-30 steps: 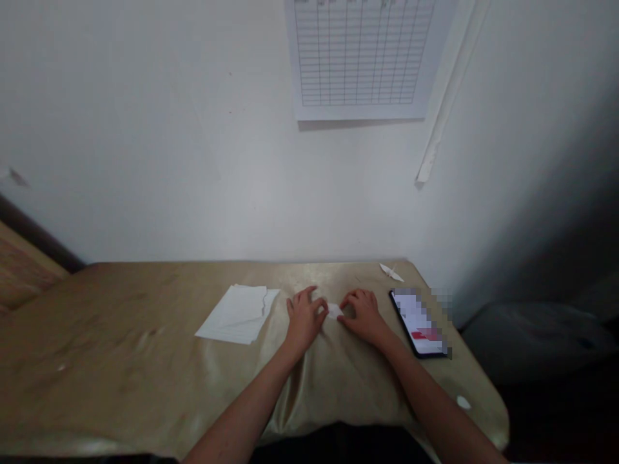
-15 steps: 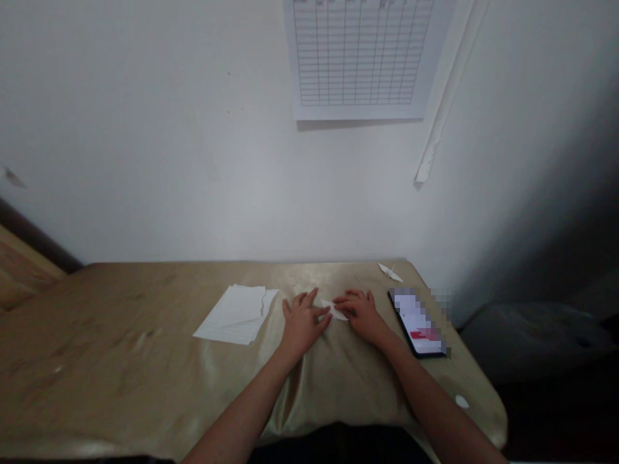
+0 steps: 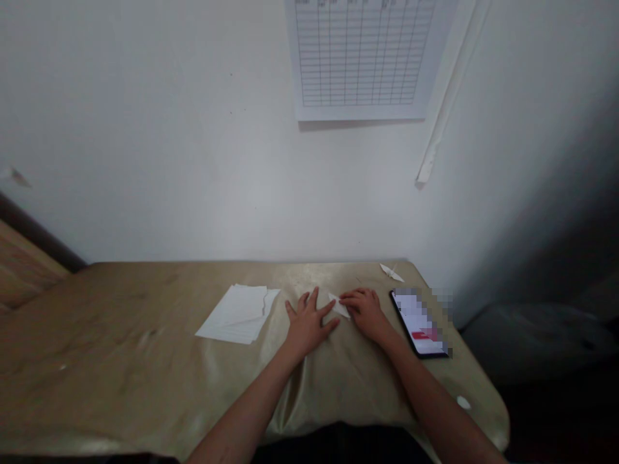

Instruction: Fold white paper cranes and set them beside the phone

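Note:
A small folded white paper piece (image 3: 339, 305) lies on the tan table (image 3: 145, 361) between my hands. My left hand (image 3: 306, 324) rests flat on the table with its fingers spread, the fingertips at the paper's left edge. My right hand (image 3: 365, 312) has its fingers bent and pressed down on the paper's right side.
A stack of white sheets (image 3: 238, 313) lies left of my hands. A phone (image 3: 420, 322) with a lit screen lies to the right. A small folded paper figure (image 3: 391, 272) sits near the far right corner. A small white scrap (image 3: 463, 403) lies near the front right edge. A grid chart (image 3: 358, 55) hangs on the wall.
My left hand has opened out flat from a curled pose. The folded paper now shows as a longer pointed strip angled between my hands.

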### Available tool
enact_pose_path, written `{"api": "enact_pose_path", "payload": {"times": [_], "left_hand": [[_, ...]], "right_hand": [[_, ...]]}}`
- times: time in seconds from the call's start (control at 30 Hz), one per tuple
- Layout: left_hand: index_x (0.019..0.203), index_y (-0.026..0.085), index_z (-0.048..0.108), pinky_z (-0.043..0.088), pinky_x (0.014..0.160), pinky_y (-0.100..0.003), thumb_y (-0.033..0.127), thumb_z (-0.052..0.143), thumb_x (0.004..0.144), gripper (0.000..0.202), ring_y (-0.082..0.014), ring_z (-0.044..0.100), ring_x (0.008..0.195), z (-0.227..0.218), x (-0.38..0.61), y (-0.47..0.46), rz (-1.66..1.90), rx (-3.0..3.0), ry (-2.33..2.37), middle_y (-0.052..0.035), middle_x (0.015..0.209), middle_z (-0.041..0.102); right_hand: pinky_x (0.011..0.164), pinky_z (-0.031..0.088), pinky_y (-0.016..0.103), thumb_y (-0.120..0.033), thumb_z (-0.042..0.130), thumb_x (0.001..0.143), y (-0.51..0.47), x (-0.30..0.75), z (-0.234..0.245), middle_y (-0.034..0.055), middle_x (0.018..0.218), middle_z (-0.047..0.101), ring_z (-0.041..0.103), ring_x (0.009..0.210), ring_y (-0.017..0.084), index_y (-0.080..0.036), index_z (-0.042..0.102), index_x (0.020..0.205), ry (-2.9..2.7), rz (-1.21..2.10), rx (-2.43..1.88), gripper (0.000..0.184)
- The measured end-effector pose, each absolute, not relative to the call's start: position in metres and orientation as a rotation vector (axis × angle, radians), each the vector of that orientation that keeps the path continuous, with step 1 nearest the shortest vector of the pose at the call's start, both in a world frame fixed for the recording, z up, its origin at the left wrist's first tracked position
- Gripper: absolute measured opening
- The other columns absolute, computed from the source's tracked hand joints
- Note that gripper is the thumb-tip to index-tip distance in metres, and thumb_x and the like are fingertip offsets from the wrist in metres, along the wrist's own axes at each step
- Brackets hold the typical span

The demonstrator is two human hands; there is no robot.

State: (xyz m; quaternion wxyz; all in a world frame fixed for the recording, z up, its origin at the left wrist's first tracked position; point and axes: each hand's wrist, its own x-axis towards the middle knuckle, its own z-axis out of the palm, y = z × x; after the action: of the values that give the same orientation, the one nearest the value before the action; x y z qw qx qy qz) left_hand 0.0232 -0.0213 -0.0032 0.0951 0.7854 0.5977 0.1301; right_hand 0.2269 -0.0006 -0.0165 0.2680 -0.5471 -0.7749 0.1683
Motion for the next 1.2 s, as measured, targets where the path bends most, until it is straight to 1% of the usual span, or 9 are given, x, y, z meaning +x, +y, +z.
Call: {"api": "enact_pose_path", "payload": {"times": [0.13, 0.33, 0.47, 0.6, 0.73, 0.87, 1.03, 1.13, 1.2], "left_hand": [[0.141, 0.052, 0.054, 0.002, 0.113, -0.081, 0.062, 0.056, 0.091, 0.051, -0.0423, 0.024, 0.152, -0.005, 0.025, -0.018, 0.386, 2.322, 1.822, -0.0051, 0.168, 0.028], [0.143, 0.051, 0.052, 0.005, 0.113, -0.080, 0.060, 0.052, 0.094, 0.049, -0.0401, 0.025, 0.152, -0.005, 0.025, -0.014, 0.420, 2.295, 1.821, -0.0050, 0.168, 0.028], [0.134, 0.045, 0.063, 0.009, 0.115, -0.078, 0.056, 0.059, 0.093, 0.043, -0.0375, 0.029, 0.150, -0.003, 0.024, -0.015, 0.476, 2.287, 1.805, -0.0073, 0.166, 0.033], [0.125, 0.042, 0.070, 0.009, 0.117, -0.075, 0.052, 0.064, 0.090, 0.036, -0.0353, 0.033, 0.146, -0.001, 0.023, -0.016, 0.530, 2.312, 1.770, -0.0054, 0.161, 0.040], [0.127, 0.045, 0.068, 0.010, 0.115, -0.078, 0.042, 0.067, 0.090, 0.038, -0.0356, 0.033, 0.146, -0.001, 0.020, -0.015, 0.498, 2.291, 1.749, -0.0052, 0.159, 0.042], [0.123, 0.044, 0.070, 0.012, 0.116, -0.076, 0.036, 0.069, 0.088, 0.036, -0.0347, 0.035, 0.145, 0.002, 0.016, -0.013, 0.502, 2.278, 1.743, -0.0037, 0.157, 0.045], [0.112, 0.038, 0.076, 0.017, 0.117, -0.071, 0.024, 0.067, 0.088, 0.029, -0.0320, 0.041, 0.140, 0.006, 0.009, -0.009, 0.601, 2.258, 1.825, -0.0028, 0.149, 0.055], [0.101, 0.036, 0.079, 0.020, 0.117, -0.069, 0.022, 0.067, 0.087, 0.023, -0.0318, 0.044, 0.137, 0.005, 0.006, -0.007, 0.671, 2.251, 1.855, -0.0021, 0.145, 0.058], [0.095, 0.036, 0.080, 0.020, 0.116, -0.070, 0.024, 0.068, 0.086, 0.019, -0.0329, 0.044, 0.136, 0.005, 0.004, -0.006, 0.694, 2.247, 1.864, -0.0015, 0.144, 0.059]], "right_hand": [[0.114, 0.023, 0.050, -0.017, 0.057, 0.091, 0.001, 0.230, -0.018, 0.0013, 0.133, 0.068, 0.048, 0.128, 0.026, -0.034, 0.074, 0.118, -2.117, 0.411, -1.503, 0.036], [0.116, 0.023, 0.052, -0.029, 0.065, 0.091, 0.000, 0.225, -0.020, 0.0017, 0.133, 0.067, 0.046, 0.130, 0.027, -0.033, 0.075, 0.113, -2.093, 0.372, -1.518, 0.025], [0.116, 0.023, 0.054, -0.030, 0.066, 0.091, -0.001, 0.220, -0.021, 0.0042, 0.130, 0.068, 0.047, 0.131, 0.028, -0.028, 0.075, 0.102, -2.067, 0.369, -1.488, 0.015], [0.119, 0.016, 0.059, -0.027, 0.063, 0.091, -0.003, 0.218, -0.017, 0.0054, 0.133, 0.068, 0.046, 0.136, 0.028, -0.024, 0.072, 0.094, -2.074, 0.399, -1.453, 0.010], [0.121, 0.009, 0.062, -0.023, 0.060, 0.091, -0.006, 0.220, -0.011, 0.0036, 0.136, 0.067, 0.043, 0.141, 0.027, -0.024, 0.071, 0.092, -2.091, 0.430, -1.416, 0.011], [0.121, 0.007, 0.063, -0.018, 0.059, 0.090, -0.008, 0.222, -0.008, 0.0028, 0.129, 0.071, 0.045, 0.141, 0.026, -0.026, 0.072, 0.097, -2.133, 0.438, -1.391, 0.017], [0.120, 0.008, 0.064, -0.021, 0.061, 0.090, -0.009, 0.223, -0.009, 0.0030, 0.119, 0.074, 0.048, 0.137, 0.027, -0.028, 0.073, 0.104, -2.153, 0.355, -1.410, 0.020], [0.120, 0.009, 0.063, -0.021, 0.062, 0.090, -0.010, 0.223, -0.009, 0.0031, 0.115, 0.074, 0.048, 0.134, 0.028, -0.029, 0.074, 0.103, -2.168, 0.321, -1.410, 0.019], [0.120, 0.009, 0.062, -0.021, 0.061, 0.090, -0.010, 0.222, -0.008, 0.0036, 0.114, 0.074, 0.049, 0.133, 0.027, -0.029, 0.074, 0.105, -2.163, 0.312, -1.415, 0.021]]}}
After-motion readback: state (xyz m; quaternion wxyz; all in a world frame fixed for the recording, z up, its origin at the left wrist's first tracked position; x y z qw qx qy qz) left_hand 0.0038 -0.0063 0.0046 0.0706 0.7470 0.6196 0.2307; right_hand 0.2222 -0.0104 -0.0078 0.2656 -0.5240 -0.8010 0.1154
